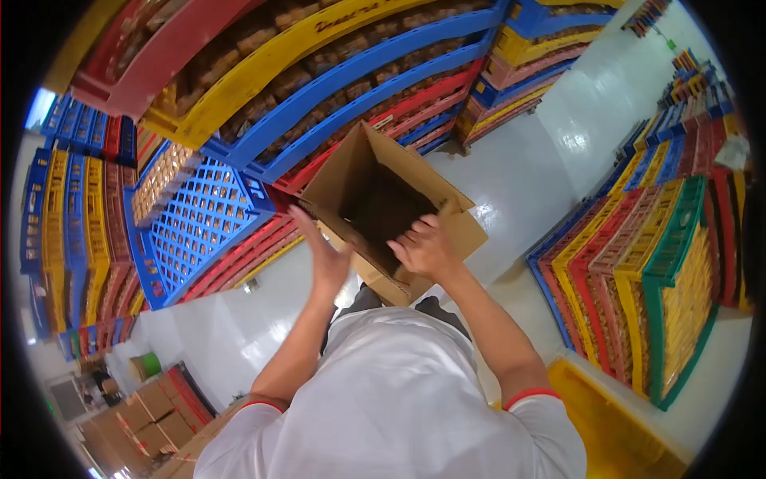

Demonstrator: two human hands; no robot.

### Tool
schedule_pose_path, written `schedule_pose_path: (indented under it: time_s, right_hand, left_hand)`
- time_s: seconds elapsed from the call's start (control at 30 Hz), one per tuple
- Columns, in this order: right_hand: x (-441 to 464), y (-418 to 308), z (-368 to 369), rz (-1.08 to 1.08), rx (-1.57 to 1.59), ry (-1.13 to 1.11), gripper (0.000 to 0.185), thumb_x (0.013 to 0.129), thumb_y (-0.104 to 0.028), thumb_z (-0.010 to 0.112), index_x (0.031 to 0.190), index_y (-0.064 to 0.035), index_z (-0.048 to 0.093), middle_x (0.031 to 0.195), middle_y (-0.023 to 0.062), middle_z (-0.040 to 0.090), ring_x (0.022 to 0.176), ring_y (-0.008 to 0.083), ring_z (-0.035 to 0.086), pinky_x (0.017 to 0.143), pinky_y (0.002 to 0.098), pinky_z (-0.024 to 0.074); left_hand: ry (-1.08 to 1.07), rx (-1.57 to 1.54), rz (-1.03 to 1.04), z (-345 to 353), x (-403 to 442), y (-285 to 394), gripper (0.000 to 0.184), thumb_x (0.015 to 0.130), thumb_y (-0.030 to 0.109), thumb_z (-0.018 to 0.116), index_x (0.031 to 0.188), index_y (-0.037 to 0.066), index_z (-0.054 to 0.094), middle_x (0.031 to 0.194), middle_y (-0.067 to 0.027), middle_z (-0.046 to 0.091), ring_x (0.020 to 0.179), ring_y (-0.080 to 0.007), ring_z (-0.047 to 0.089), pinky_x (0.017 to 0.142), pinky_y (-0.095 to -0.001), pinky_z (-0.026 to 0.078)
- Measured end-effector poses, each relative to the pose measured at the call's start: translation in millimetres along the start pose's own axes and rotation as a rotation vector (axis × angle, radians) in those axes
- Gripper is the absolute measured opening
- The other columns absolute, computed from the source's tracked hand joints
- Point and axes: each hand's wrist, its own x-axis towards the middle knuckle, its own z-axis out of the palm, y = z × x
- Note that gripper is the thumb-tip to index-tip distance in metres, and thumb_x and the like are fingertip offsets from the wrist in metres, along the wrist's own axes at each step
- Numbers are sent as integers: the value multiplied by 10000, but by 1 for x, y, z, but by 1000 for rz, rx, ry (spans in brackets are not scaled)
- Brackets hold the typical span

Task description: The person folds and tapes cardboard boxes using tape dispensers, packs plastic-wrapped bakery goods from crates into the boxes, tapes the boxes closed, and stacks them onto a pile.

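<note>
An open cardboard box (319,188) stands upright in front of my body, its flaps up or folded outward and its inside dark. At its left edge is my left hand (325,259), fingers stretched and thumb apart, with nothing in it. My right hand (425,249) is over the box's near right side, fingers curled in; whatever they may hold is too small to make out. Left of the box, a blue crate (199,215) with a lattice surface lies on stacked crates, packed goods along its far side.
Tall stacks of coloured crates (383,60) filled with packed goods rise just beyond the box. More crate stacks stand at the left (76,223) and right (630,279). Closed cartons (152,415) are at the lower left, a yellow container (606,419) at the lower right.
</note>
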Motion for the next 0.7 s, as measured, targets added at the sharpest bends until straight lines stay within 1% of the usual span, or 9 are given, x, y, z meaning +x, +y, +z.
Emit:
schedule_pose_path:
  time_s: [0.03, 0.07, 0.2, 0.3, 0.37, 0.5, 0.57, 0.6, 0.7]
  right_hand:
    - [6, 4, 17, 31, -17, -130, 313, 948, -289, 679, 705, -96, 722, 670, 57, 668, 740, 243, 630, 850, 407, 456]
    - [8, 7, 28, 59, -31, -263, 366, 971, -329, 659, 693, -101, 727, 641, 75, 666, 726, 251, 638, 815, 401, 444]
    - [16, 15, 37, 79, 7, -346, 413, 999, -340, 620, 676, -105, 728, 593, 101, 650, 671, 272, 634, 793, 392, 436]
    - [15, 15, 36, 118, 42, -425, 313, 992, -326, 631, 853, -83, 772, 775, 110, 721, 772, 279, 638, 787, 419, 429]
    - [7, 14, 36, 141, 98, -258, 379, 1009, -338, 607, 1271, -83, 707, 1255, 166, 697, 1128, 298, 635, 962, 467, 449]
    - [8, 18, 48, 14, -58, -203, 565, 1038, -357, 567, 1564, -174, 468, 1624, 127, 417, 1465, 316, 422, 1189, 546, 327]
    - [4, 27, 61, 140, 46, -413, 573, 1064, -367, 527, 1608, -240, 402, 1707, 76, 294, 1567, 301, 283, 1278, 581, 157]
    - [5, 29, 61, 148, 43, -406, 573, 1064, -367, 527, 1608, -240, 402, 1707, 76, 294, 1567, 301, 283, 1278, 581, 157]
    - [1, 34, 66, 187, 145, -362, 518, 1080, -360, 503, 1569, -192, 471, 1685, 79, 342, 1548, 300, 322, 1274, 571, 178]
  left_hand:
    - [88, 97, 81, -15, 28, 16, 1120, 883, 101, 753, 1651, -8, -55, 1718, -290, 34, 1583, -413, 192, 1240, -621, 204]
    - [78, 95, 95, -25, 47, 16, 1120, 883, 101, 753, 1651, -8, -55, 1718, -290, 34, 1583, -413, 192, 1240, -621, 204]
    - [-271, 815, 245, -27, 71, 35, 911, 888, 286, 764, 1576, -56, 276, 1514, -326, 437, 1447, -398, 437, 1194, -631, 287]
    - [-548, 915, 556, -3, 43, 30, 647, 926, 400, 699, 1374, -53, 585, 1284, -257, 641, 1241, -366, 618, 1157, -611, 355]
    - [-734, 751, 309, 13, 27, 45, 401, 1012, 407, 582, 1157, 76, 756, 1288, -218, 650, 1269, -354, 614, 1179, -639, 293]
    - [-986, 572, -20, -11, 49, 62, 455, 1044, 432, 537, 1246, 71, 727, 1306, -212, 658, 1343, -360, 563, 1199, -666, 231]
    - [-805, 480, 526, -37, 43, 54, 507, 1064, 456, 508, 1375, 87, 663, 1455, -227, 575, 1478, -380, 418, 1229, -677, 126]
    - [-785, 550, 483, -54, 39, 65, 631, 1057, 487, 513, 1544, 87, 493, 1614, -244, 396, 1568, -378, 252, 1247, -660, 50]
    - [-589, 657, 509, -36, 42, 46, 764, 1026, 498, 554, 1622, 70, 340, 1691, -240, 238, 1584, -399, 183, 1255, -647, 34]
